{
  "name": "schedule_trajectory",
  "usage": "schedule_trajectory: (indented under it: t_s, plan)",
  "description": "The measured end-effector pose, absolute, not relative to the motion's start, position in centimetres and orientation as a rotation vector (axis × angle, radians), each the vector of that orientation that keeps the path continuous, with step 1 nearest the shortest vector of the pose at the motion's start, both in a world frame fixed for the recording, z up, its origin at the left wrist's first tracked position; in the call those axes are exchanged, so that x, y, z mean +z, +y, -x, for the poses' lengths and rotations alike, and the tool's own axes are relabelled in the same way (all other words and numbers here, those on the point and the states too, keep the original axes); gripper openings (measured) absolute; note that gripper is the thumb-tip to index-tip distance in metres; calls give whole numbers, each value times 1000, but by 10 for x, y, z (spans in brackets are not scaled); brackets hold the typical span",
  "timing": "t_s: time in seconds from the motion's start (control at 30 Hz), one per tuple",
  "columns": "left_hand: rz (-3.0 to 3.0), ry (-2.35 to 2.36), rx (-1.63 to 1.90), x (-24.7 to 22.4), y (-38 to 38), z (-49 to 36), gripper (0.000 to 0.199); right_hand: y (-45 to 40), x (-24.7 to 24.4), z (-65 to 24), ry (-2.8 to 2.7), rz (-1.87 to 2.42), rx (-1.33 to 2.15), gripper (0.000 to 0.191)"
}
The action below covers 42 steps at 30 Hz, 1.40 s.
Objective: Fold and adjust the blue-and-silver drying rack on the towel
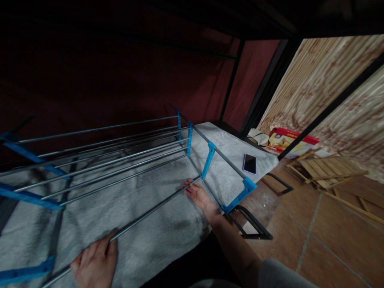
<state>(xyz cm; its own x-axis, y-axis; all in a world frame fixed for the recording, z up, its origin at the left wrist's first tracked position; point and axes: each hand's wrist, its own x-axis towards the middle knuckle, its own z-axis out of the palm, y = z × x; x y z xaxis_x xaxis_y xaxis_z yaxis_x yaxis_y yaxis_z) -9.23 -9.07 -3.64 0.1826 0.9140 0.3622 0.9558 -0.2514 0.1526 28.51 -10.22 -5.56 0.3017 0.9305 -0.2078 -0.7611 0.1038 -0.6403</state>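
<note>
A rack of grey metal rods point(153, 209) and blue plastic brackets point(209, 160) lies across a light grey blanket point(150, 244). At the lower left, my left hand point(97, 260) is wrapped over the nearest rod, its fingers curled round it. Near that rod's far end, beside a blue bracket, my right hand point(197, 195) is turned palm up, with its fingertips under the rod and the fingers partly curled. More rods run parallel behind, held between blue brackets at left and right.
A phone point(249, 164) lies on the blanket at the right. Black metal posts point(232, 84) frame the bed. Beyond its edge are a red and yellow box point(292, 142), a folded wooden item point(330, 170) and a tiled floor point(336, 236). Black rack legs point(255, 226) stick out over the edge.
</note>
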Motion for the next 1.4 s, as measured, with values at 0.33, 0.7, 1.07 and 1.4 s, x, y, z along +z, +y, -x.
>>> schedule_trajectory:
  t_s: [0.33, 0.7, 1.07, 1.4]
  plan:
    - [2335, -1861, -595, -35, -92, 93, 57, -104, -57, -286, -279, 720, 1275, 33]
    - [2304, -1778, -648, -34, -93, 91, 56, -104, -55, -287, -226, 691, 1323, 34]
    - [2286, -1669, -796, -41, -91, 97, 48, -105, -49, -286, -195, 698, 1332, 25]
    - [2261, -1728, -852, -40, -91, 95, 45, -106, -46, -286, -186, 690, 1332, 26]
